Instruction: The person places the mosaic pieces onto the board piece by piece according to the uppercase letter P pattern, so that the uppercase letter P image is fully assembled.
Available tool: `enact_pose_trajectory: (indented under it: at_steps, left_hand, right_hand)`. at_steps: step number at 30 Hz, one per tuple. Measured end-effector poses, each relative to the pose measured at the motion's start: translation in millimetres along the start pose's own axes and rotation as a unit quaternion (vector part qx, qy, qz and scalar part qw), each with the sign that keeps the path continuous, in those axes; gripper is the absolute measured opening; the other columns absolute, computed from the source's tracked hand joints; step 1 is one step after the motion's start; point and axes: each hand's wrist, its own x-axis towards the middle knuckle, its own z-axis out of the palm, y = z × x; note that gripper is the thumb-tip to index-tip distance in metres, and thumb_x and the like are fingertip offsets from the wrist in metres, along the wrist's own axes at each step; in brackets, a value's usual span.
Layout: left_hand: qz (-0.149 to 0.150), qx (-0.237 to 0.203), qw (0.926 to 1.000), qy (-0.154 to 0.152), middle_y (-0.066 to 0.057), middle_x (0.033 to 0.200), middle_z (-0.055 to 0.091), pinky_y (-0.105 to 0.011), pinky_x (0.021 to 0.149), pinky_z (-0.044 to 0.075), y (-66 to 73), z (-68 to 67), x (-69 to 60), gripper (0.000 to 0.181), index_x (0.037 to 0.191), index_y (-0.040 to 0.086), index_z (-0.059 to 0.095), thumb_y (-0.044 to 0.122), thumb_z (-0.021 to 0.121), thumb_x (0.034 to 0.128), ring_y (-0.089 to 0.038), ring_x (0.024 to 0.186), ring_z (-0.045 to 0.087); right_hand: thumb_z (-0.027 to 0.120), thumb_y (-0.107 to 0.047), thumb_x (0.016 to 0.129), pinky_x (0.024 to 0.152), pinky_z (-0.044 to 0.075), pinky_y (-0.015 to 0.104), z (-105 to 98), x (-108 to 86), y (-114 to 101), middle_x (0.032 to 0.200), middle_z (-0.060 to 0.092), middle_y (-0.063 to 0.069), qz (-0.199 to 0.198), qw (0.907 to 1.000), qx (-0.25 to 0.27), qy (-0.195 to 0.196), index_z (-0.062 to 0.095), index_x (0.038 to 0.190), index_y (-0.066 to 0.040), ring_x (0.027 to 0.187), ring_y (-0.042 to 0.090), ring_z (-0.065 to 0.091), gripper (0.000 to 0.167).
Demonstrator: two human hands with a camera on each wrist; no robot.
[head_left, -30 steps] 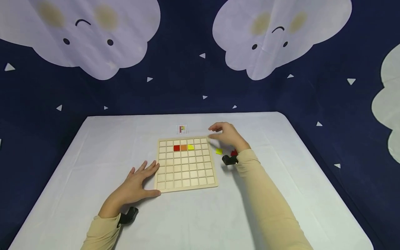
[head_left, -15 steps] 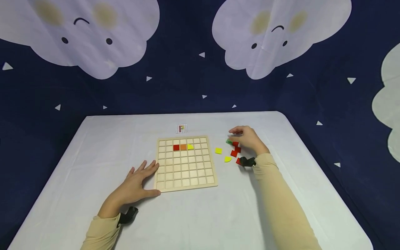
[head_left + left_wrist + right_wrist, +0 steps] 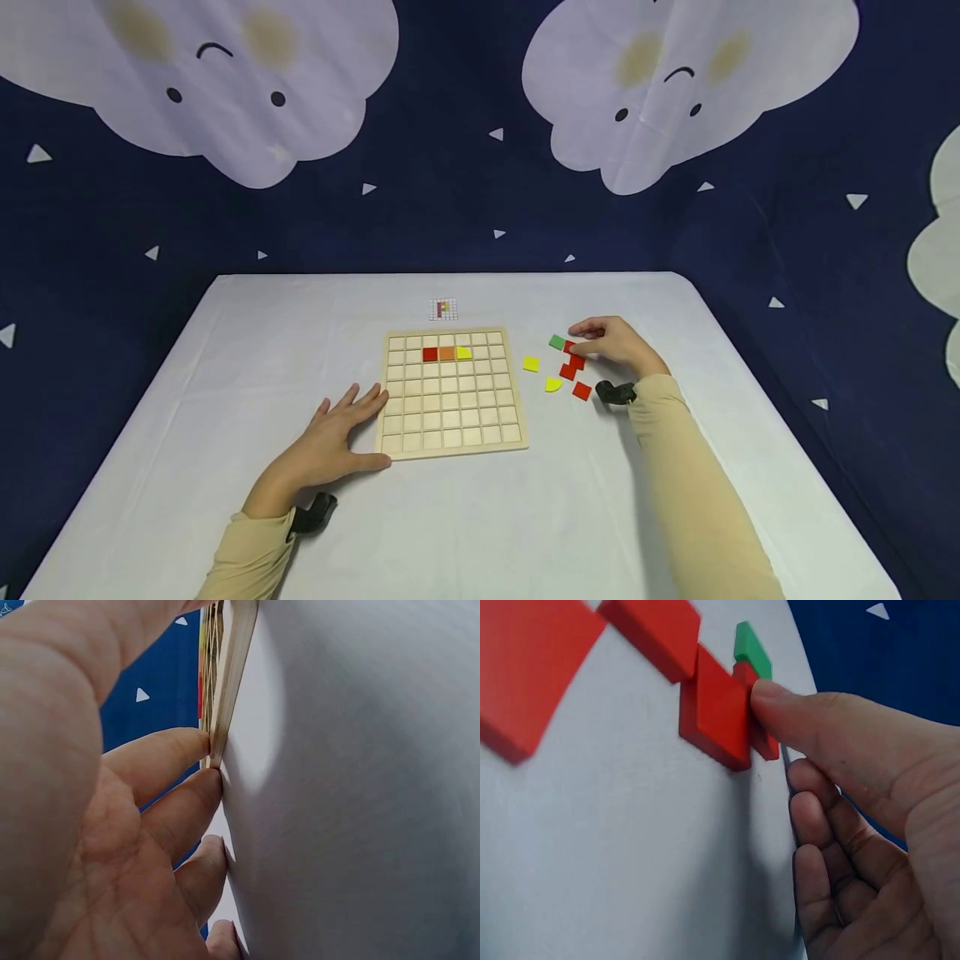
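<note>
A wooden grid board [image 3: 420, 454] lies in the middle of the table. In one row near its top sit a red tile [image 3: 430, 355], an orange tile [image 3: 447, 353] and a yellow rounded tile [image 3: 464, 352]. My left hand [image 3: 326, 446] rests at the board's left edge, thumb and fingers stretched out and touching it. To the board's right, my right hand [image 3: 615, 343] is over the loose tiles. In the right wrist view its thumb [image 3: 776, 697] is at a red tile [image 3: 763, 746] beside a green tile [image 3: 752, 651]; the other fingers stay apart from the thumb.
Several loose red tiles [image 3: 582, 391] lie right of the board, with a yellow square tile [image 3: 531, 364] and a yellow rounded tile [image 3: 553, 384]. A small printed pattern card [image 3: 443, 309] lies behind the board. A dark blue cloud-patterned cloth [image 3: 442, 225] hangs behind the white table [image 3: 465, 533].
My right hand has moved right from the board's upper right corner to the loose tiles, which have come into view. The left hand and the tiles on the board keep their places.
</note>
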Motion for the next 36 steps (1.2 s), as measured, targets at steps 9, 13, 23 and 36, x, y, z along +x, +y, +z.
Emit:
enact_pose_trajectory:
  at_steps: [9, 13, 23, 36]
  left_hand:
    - [0.001, -0.002, 1.0000, 0.002, -0.015, 0.173, 0.037, -0.082, 0.124, 0.006, 0.5, 2.2, -0.7, 0.103, 0.163, 0.008, 0.046, 0.045, 0.094, 0.0796, -0.053, 0.163, 0.019]
    - [0.001, -0.004, 1.0000, 0.000, -0.014, 0.173, 0.037, -0.082, 0.124, 0.006, 0.5, 3.8, -1.4, 0.104, 0.164, 0.009, 0.046, 0.047, 0.093, 0.0795, -0.052, 0.164, 0.019]
    - [0.006, -0.001, 1.0000, 0.003, -0.015, 0.173, 0.037, -0.081, 0.125, 0.006, -3.0, -1.0, -2.7, 0.102, 0.163, 0.009, 0.047, 0.046, 0.093, 0.0798, -0.052, 0.163, 0.019]
    - [0.012, -0.002, 0.9999, 0.003, -0.016, 0.173, 0.036, -0.081, 0.124, 0.006, -2.4, 1.6, -0.3, 0.102, 0.163, 0.008, 0.046, 0.048, 0.092, 0.0811, -0.053, 0.163, 0.019]
  right_hand:
    - [0.083, -0.025, 0.095, 0.088, 0.049, 0.024, 2, 1.8, 7, 0.120, 0.075, 0.009, 0.004, 0.9999, 0.007, 0.012, 0.076, 0.130, -0.007, 0.101, 0.017, 0.061, 0.039]
    - [0.081, -0.026, 0.097, 0.088, 0.049, 0.024, 3, 1.8, 9, 0.122, 0.076, 0.010, 0.001, 0.9998, 0.010, 0.017, 0.076, 0.129, -0.008, 0.099, 0.016, 0.061, 0.038]
    - [0.087, -0.025, 0.091, 0.086, 0.048, 0.021, 2, 4.4, 10, 0.118, 0.075, 0.010, -0.016, 0.9997, 0.016, 0.009, 0.077, 0.128, -0.009, 0.098, 0.018, 0.059, 0.041]
    - [0.085, -0.024, 0.093, 0.090, 0.049, 0.028, 1, 4.2, 12, 0.120, 0.074, 0.010, -0.006, 0.9999, 0.003, 0.013, 0.077, 0.128, -0.011, 0.100, 0.021, 0.058, 0.038]
